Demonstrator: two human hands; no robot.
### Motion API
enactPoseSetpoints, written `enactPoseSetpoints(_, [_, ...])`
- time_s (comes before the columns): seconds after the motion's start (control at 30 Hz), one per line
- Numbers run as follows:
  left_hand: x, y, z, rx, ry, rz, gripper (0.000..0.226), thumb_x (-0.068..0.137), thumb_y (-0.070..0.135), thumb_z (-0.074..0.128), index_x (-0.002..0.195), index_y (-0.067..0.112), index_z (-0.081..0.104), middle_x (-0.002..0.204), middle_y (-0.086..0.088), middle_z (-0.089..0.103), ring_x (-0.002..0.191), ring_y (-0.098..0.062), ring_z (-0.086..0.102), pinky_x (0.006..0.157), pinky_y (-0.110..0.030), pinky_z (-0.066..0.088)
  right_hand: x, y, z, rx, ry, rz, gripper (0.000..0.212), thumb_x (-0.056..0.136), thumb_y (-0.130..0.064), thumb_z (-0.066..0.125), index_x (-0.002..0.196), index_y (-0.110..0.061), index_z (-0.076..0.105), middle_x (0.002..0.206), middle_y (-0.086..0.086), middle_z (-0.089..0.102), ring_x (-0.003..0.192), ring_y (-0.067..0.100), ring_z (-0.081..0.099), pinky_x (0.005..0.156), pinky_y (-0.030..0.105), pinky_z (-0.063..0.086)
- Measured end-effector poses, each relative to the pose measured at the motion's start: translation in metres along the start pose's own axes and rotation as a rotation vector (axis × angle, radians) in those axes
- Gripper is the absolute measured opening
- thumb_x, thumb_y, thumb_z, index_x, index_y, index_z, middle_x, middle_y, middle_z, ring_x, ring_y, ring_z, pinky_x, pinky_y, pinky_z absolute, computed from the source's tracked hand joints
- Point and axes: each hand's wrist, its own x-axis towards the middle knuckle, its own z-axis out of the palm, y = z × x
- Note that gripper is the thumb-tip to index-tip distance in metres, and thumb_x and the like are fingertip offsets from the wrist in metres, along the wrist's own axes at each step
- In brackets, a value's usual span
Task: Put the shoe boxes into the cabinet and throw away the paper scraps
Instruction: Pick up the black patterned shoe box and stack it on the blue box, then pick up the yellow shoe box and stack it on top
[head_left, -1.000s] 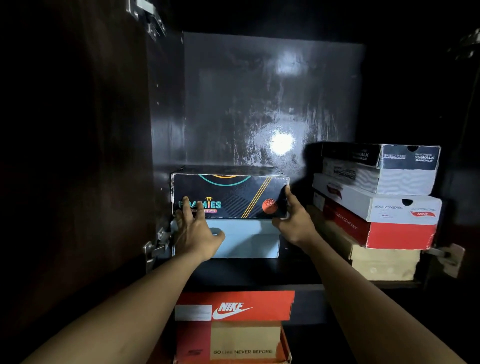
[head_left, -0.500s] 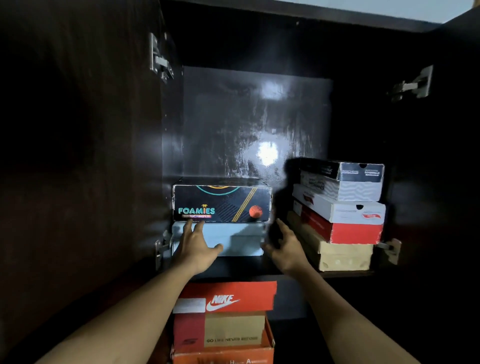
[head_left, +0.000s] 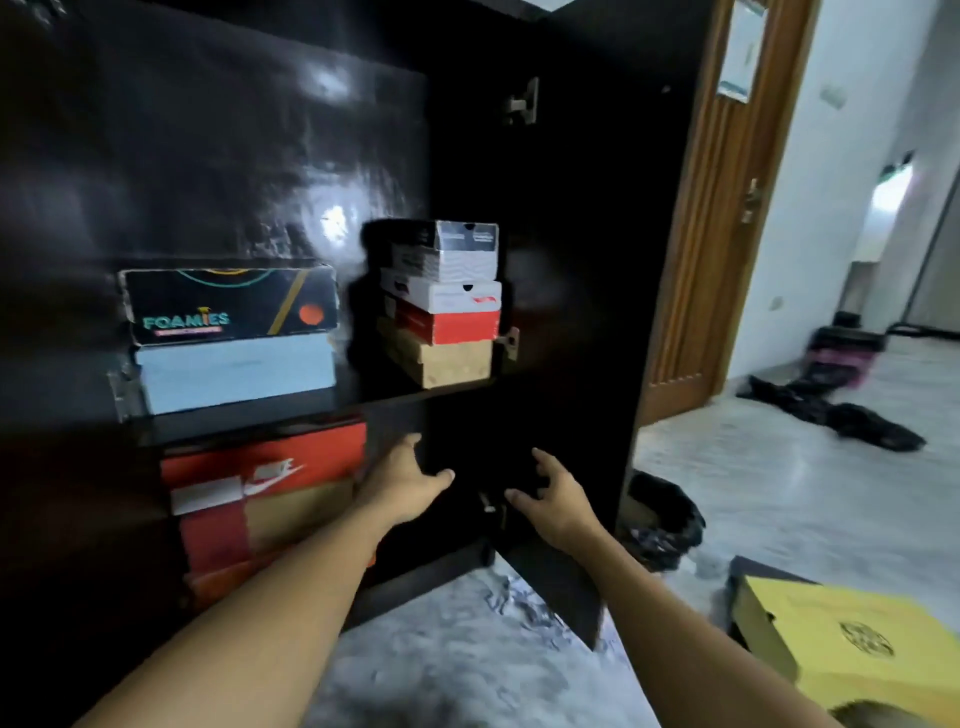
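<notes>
A dark cabinet (head_left: 561, 260) stands open. On its upper shelf a black FOAMIES box (head_left: 228, 304) lies on a pale blue box (head_left: 236, 371). To their right is a stack of several shoe boxes (head_left: 447, 304). Below the shelf sits a red Nike box (head_left: 265, 483) on other orange boxes. My left hand (head_left: 405, 480) and my right hand (head_left: 553, 499) hover empty, fingers apart, in front of the lower compartment. A yellow shoe box (head_left: 852, 644) lies on the floor at the lower right. Crumpled paper scraps (head_left: 519, 603) lie on the floor by the cabinet door.
A black bin bag (head_left: 662, 514) sits on the floor behind the open right door. Dark clothes (head_left: 831, 410) and a pink-and-black pile (head_left: 841, 353) lie further back. A wooden door frame (head_left: 717, 208) stands to the right of the cabinet.
Both hands have left the boxes on the upper shelf and dropped in front of the lower compartment. My view has swung right, bringing the floor, yellow box and room into sight.
</notes>
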Motion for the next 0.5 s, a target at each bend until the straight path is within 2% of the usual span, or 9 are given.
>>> enactPoseSetpoints(0.07, [-0.014, 0.014, 0.032, 0.015, -0.065, 0.046, 0.077, 0.08, 0.046, 0.074, 0.145, 0.018, 0.043, 0.148, -0.005, 0.046, 0.133, -0.024, 0.049, 0.103, -0.03, 0.04, -0.029, 0.029, -0.023, -0.021, 0.035, 0.074, 0.085, 0.087, -0.035, 0.075, 0.156, -0.02, 0.028, 0.153, 0.008, 0.041, 0.139, 0.027, 0.046, 0.11, 0.039, 0.045])
enactPoseSetpoints(0.17, [-0.029, 0.036, 0.081, 0.013, -0.176, 0.096, 0.08, 0.079, 0.051, 0.073, 0.145, 0.019, 0.042, 0.151, -0.003, 0.039, 0.13, -0.023, 0.05, 0.104, -0.033, 0.043, -0.07, 0.071, -0.057, -0.068, 0.139, 0.161, 0.082, 0.087, -0.035, 0.075, 0.154, -0.018, 0.031, 0.15, 0.005, 0.046, 0.139, 0.026, 0.046, 0.107, 0.036, 0.045])
enactPoseSetpoints(0.33, [-0.052, 0.071, 0.164, -0.005, -0.37, 0.196, 0.078, 0.082, 0.051, 0.07, 0.146, 0.018, 0.04, 0.151, -0.003, 0.037, 0.133, -0.024, 0.045, 0.103, -0.035, 0.043, -0.128, 0.13, -0.108, -0.148, 0.272, 0.352, 0.078, 0.089, -0.033, 0.073, 0.153, -0.018, 0.032, 0.148, 0.005, 0.048, 0.132, 0.026, 0.051, 0.092, 0.028, 0.043])
enactPoseSetpoints(0.43, [-0.061, 0.081, 0.209, -0.022, -0.479, 0.243, 0.078, 0.081, 0.047, 0.071, 0.146, 0.016, 0.041, 0.149, -0.005, 0.04, 0.132, -0.024, 0.047, 0.102, -0.033, 0.044, -0.151, 0.159, -0.133, -0.169, 0.335, 0.437, 0.079, 0.087, -0.028, 0.075, 0.153, -0.013, 0.034, 0.147, 0.008, 0.05, 0.131, 0.026, 0.052, 0.093, 0.026, 0.043])
enactPoseSetpoints(0.5, [-0.066, 0.086, 0.234, -0.026, -0.542, 0.257, 0.077, 0.079, 0.045, 0.072, 0.145, 0.016, 0.044, 0.146, -0.005, 0.044, 0.127, -0.025, 0.051, 0.097, -0.034, 0.048, -0.161, 0.177, -0.145, -0.172, 0.366, 0.504, 0.079, 0.088, -0.025, 0.075, 0.153, -0.01, 0.032, 0.147, 0.015, 0.049, 0.13, 0.03, 0.052, 0.097, 0.032, 0.045])
